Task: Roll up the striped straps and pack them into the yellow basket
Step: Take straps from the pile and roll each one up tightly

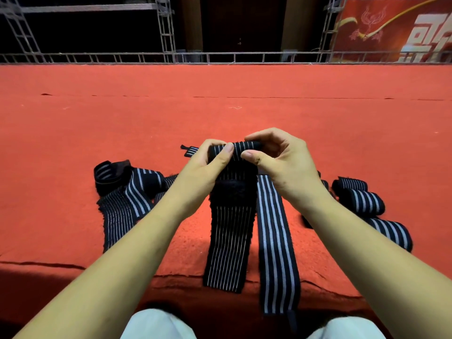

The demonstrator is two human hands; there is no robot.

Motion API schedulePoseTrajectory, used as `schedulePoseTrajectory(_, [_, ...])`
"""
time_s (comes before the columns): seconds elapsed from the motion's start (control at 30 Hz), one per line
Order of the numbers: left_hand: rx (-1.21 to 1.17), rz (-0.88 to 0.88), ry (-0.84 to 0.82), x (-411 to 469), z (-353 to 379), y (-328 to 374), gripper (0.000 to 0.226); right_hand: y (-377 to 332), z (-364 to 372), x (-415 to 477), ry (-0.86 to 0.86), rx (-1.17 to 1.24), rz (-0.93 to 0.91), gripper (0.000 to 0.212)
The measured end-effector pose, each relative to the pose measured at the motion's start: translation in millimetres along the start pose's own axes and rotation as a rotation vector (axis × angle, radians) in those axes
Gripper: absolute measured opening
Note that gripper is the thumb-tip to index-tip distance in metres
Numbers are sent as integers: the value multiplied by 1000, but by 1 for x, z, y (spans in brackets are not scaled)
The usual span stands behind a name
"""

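The left hand [210,163] and right hand [283,162] each pinch the small roll [244,146] at the far end of the thin-striped strap [228,243] on the red carpet [220,106], and it is best rolled tight and straight so it stays off the wide-striped strap [275,243] just right of it, with loose straps [122,206] left of it, finished rolls [364,203] further right, and no yellow basket showing

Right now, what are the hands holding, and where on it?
The left hand and right hand pinch the rolled far end of the fine-striped strap.
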State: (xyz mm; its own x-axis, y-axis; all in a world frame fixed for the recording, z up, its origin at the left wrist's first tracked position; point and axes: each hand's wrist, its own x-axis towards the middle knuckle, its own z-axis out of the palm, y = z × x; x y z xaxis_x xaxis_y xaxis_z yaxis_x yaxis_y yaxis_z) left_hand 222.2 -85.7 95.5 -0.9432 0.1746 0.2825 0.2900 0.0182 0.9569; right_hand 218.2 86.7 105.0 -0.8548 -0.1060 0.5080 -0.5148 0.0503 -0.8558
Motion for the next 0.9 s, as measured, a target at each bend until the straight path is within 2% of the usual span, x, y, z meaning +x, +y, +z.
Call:
schedulePoseTrajectory(0.1, [5, -39, 55, 1, 4, -3, 38, 4, 5, -4, 1, -36, -45, 16])
schedulePoseTrajectory(0.2, [-189, -25, 48, -1, 4, -3, 27, 5, 7, -7, 18, 21, -30, 12])
schedulePoseTrajectory(0.43, [-336, 49, -30, -2, 0, -5, 5, 6, 1, -3, -134, 383, 284, 36])
schedulePoseTrajectory(0.53, [-371, 30, -58, -4, -4, -6, 5, 5, 1, -5, -147, 420, 303, 32])
schedulePoseTrajectory(0.63, [-376, -11, -53, -3, -4, -11, 15, 6, -2, -7, -129, 275, 205, 25])
schedulePoseTrajectory(0.8, [-223, -66, -85, -4, -3, -13, 18, 8, -11, -9, -97, -87, -18, 33])
schedulePoseTrajectory(0.9, [-234, -113, -31, -5, 3, -14, 21, 10, -10, -14, -108, -260, -96, 44])
